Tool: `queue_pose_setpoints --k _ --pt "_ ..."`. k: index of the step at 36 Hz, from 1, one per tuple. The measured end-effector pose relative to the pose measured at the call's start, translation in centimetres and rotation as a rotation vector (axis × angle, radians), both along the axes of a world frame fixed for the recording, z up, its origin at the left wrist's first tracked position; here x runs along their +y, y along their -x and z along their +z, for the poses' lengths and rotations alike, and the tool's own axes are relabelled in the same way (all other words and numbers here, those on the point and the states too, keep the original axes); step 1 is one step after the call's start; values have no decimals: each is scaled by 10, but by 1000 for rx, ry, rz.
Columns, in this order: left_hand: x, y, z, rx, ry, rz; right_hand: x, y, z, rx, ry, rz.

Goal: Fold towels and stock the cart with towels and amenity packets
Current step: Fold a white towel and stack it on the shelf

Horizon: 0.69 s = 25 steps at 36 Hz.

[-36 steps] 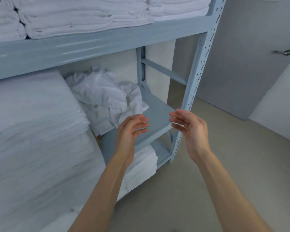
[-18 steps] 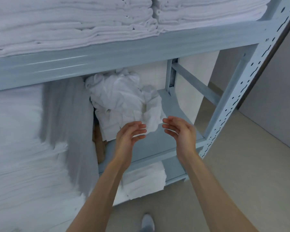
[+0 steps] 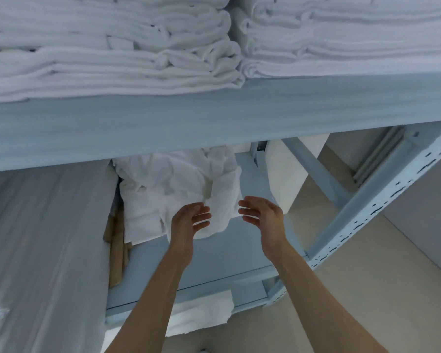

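Note:
A crumpled heap of white towels (image 3: 178,189) lies on the middle shelf (image 3: 214,261) of a pale blue metal rack. My left hand (image 3: 189,220) reaches in front of the heap's near edge, palm turned inward and fingers relaxed. My right hand (image 3: 262,212) hovers just right of the heap, fingers straight, palm facing the left hand. Neither hand holds anything. Whether the fingertips touch the cloth is unclear.
Folded white towels (image 3: 138,47) are stacked on the upper shelf. A tall pile of white linen (image 3: 41,250) fills the left. Brown cardboard (image 3: 116,250) stands beside it. More folded towels (image 3: 201,314) sit on the lowest shelf. A perforated upright (image 3: 367,217) stands at right over beige floor.
Both hands have moved forward toward the crumpled towels and the view has closed in under the upper shelf. The hands stay empty.

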State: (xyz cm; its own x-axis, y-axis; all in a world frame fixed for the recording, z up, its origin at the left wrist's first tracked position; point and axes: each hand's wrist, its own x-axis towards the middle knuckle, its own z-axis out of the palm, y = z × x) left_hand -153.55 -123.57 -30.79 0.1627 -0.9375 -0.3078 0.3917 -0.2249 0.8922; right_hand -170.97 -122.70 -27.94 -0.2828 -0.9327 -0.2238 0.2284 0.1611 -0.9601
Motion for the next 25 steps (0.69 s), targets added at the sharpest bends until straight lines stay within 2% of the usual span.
queue_pose_setpoints --k 5,9,14,25 --pt "-17 9 -20 50 -89 91 -34 -7 -13 11 -61 81" --pt "-25 17 -30 20 -171 175 -62 -11 -27 35 -145 201" --pt "-25 26 -34 -35 -250 139 -79 -6 -49 133 -249 337" --pt "-19 27 -43 -119 -279 92 -101 -1 -98 162 -346 502"
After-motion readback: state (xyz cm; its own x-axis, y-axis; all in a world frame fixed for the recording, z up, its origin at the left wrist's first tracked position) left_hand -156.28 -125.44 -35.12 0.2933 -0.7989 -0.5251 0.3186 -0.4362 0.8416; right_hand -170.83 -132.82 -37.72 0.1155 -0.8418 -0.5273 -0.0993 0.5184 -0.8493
